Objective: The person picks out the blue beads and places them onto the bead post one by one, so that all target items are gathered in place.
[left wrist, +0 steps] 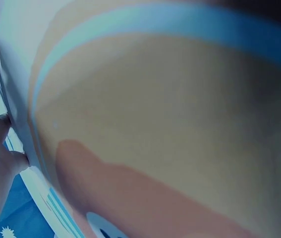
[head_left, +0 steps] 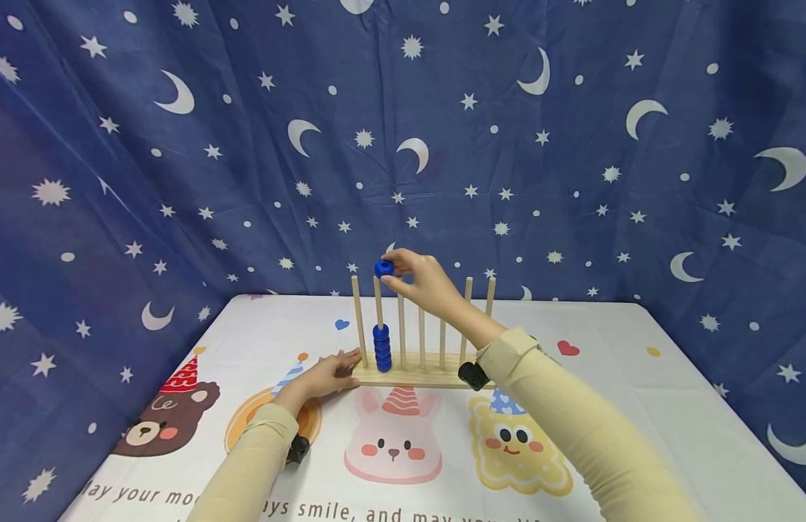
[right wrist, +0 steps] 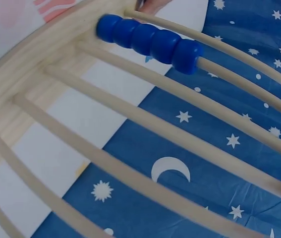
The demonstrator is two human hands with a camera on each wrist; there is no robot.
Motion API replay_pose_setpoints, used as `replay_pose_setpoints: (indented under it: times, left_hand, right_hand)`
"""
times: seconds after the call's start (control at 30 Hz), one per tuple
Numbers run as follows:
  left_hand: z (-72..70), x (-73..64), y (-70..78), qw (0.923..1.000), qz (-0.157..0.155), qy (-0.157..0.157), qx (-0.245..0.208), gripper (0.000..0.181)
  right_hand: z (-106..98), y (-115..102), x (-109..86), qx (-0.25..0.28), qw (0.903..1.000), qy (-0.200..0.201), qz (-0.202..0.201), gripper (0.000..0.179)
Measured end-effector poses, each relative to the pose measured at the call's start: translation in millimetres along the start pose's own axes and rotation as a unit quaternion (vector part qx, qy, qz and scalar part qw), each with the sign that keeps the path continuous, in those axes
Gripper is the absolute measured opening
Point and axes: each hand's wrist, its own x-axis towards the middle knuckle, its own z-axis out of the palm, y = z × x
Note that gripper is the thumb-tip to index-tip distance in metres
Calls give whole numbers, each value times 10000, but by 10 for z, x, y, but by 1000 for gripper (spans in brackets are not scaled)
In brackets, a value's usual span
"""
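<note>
A wooden peg stand (head_left: 409, 378) with several upright pegs is on the table. Blue beads (head_left: 382, 349) are stacked at the bottom of its second peg from the left. My right hand (head_left: 425, 283) pinches another blue bead (head_left: 384, 269) between thumb and fingers, right at the top of that peg. The bead's hole is visible. At the stand's left end, my left hand (head_left: 327, 375) holds the base, thumb at the near side and fingers toward the back. In the right wrist view the stacked beads (right wrist: 142, 39) show, but the pinched bead does not.
A white tablecloth (head_left: 612, 406) printed with cartoon animals and lettering covers the table. Behind it hangs a dark blue curtain (head_left: 351, 94) with moons and stars. The right forearm passes in front of the stand's right end and hides part of it.
</note>
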Motion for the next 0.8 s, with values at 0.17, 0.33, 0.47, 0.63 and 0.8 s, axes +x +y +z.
replay_pose_setpoints:
  times: [0.17, 0.33, 0.47, 0.63, 0.8]
  left_hand:
    - [-4, -8, -3, 10000, -34, 23, 48, 60]
    - [-4, -5, -7, 10000, -40, 27, 50, 59]
    - [4, -8, 12, 10000, -21, 13, 66, 59]
    - [11, -20, 5, 10000, -51, 26, 32, 59]
    - [9, -23, -5, 10000, 6, 36, -7, 58]
  right_hand:
    - [30, -11, 92, -88, 9996, -257, 49, 32]
    - [54, 4, 138, -56, 9993, -354, 98, 32]
    - [66, 11, 150, 33, 9985, -471, 264, 33]
    - [80, 17, 167, -35, 9980, -510, 359, 32]
    - [83, 22, 164, -68, 9980, -462, 422, 32]
